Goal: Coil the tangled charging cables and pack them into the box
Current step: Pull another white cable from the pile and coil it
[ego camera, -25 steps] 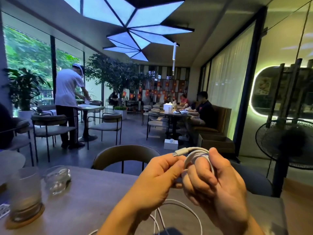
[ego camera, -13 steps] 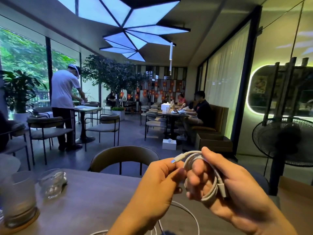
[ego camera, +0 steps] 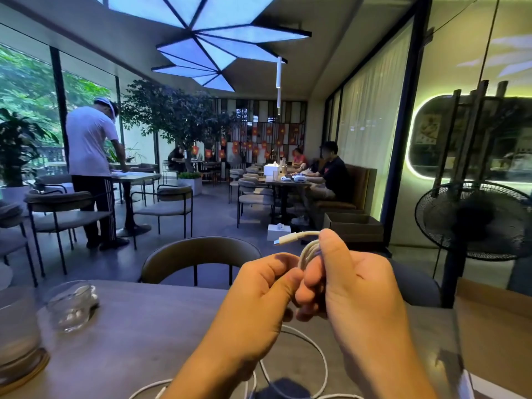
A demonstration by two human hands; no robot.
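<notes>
White charging cable point(ego camera: 309, 250) is wound into a small coil that sits in the right hand point(ego camera: 354, 286), held up above the table point(ego camera: 138, 326) near its far edge. The coil's turns pass between the right thumb point(ego camera: 335, 260), which presses on them from the right, and the curled right fingers point(ego camera: 312, 286) on the inner side; that hand is closed around the bundle. A short end of the cable rises out of the top of the grip and bends left, ending in a pale connector plug point(ego camera: 286, 239) that sticks out free in the air above both hands.

Left hand point(ego camera: 259, 300) is closed too, with its thumb point(ego camera: 280, 286) and forefinger pinched together right against the right fingers, at the lower left side of the coil. Whether it pinches a strand of the cable cannot be told, since the contact point is hidden between the hands.

Below the hands, the unwound rest of the cable lies in loose white loops point(ego camera: 313, 358) on the table toward its near edge, partly covered by the wrists. Two drinking glasses point(ego camera: 72, 305) stand toward the table's left edge, well apart from the hands. An empty chair point(ego camera: 198, 254) stands beyond the far edge.
</notes>
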